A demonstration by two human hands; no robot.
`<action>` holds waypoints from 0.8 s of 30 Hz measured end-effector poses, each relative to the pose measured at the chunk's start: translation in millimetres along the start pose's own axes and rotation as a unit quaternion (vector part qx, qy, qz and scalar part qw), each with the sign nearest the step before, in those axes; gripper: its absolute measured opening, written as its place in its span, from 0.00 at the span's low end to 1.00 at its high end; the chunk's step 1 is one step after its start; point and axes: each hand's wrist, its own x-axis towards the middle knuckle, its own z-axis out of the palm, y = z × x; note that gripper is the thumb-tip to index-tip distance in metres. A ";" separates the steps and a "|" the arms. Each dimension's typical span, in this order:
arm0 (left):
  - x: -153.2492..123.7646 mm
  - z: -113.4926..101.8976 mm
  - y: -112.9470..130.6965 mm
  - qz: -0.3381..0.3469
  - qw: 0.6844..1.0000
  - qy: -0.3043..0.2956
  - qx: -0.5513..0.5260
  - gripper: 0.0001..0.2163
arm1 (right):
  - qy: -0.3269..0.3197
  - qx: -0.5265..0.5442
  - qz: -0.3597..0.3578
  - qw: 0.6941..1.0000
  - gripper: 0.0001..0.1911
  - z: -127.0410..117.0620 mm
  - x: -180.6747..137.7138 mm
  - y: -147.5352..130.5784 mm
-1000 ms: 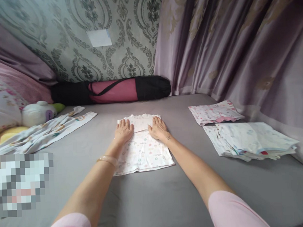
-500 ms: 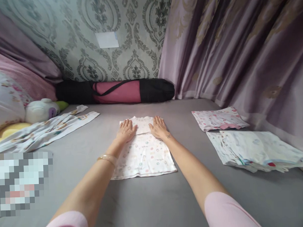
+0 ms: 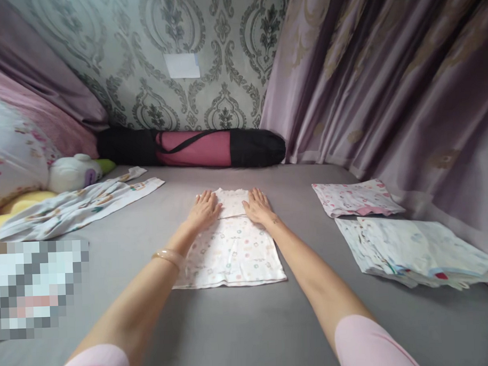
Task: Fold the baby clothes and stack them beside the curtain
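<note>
A small white shirt (image 3: 234,253) with a pastel print lies flat on the grey bed sheet (image 3: 217,333). Its far part is folded over, and a fold edge runs across it between my hands. On the far left corner of the cloth rests my left hand (image 3: 205,210), palm down with fingers stretched out. My right hand (image 3: 258,206) lies flat on the far right corner in the same way. Neither hand grasps the fabric. A bangle (image 3: 168,256) circles my left forearm.
At the right lie a folded pink-patterned garment (image 3: 356,198) and a stack of folded pale clothes (image 3: 422,246). Leftward are a loose printed garment (image 3: 84,204), a plush toy (image 3: 73,173) and a floral pillow (image 3: 14,153). A black-and-red long bag (image 3: 195,147) lies along the wall.
Both hands stay flat on the shirt's far corners, with barely any shift. The whole view has swung slightly, so the surroundings sit a little further right.
</note>
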 end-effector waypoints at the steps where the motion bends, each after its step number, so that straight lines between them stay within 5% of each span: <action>1: -1.7 1.1 1.9 0.011 1.000 0.017 0.009 0.29 | 0.012 -0.002 -0.017 1.000 0.34 -0.4 -1.1 -5.1; 5: -5.7 10.3 11.7 0.025 0.999 0.018 0.025 0.29 | 0.011 0.005 -0.073 0.997 0.32 5.6 -4.9 -25.2; 15: -3.4 10.2 15.5 0.007 1.000 0.000 0.029 0.30 | -0.025 0.006 -0.068 0.997 0.31 4.5 -3.5 -29.9; 24: -53.0 7.3 22.8 0.088 0.994 -0.025 0.059 0.28 | -0.038 0.009 -0.144 0.989 0.31 8.1 -56.6 -37.3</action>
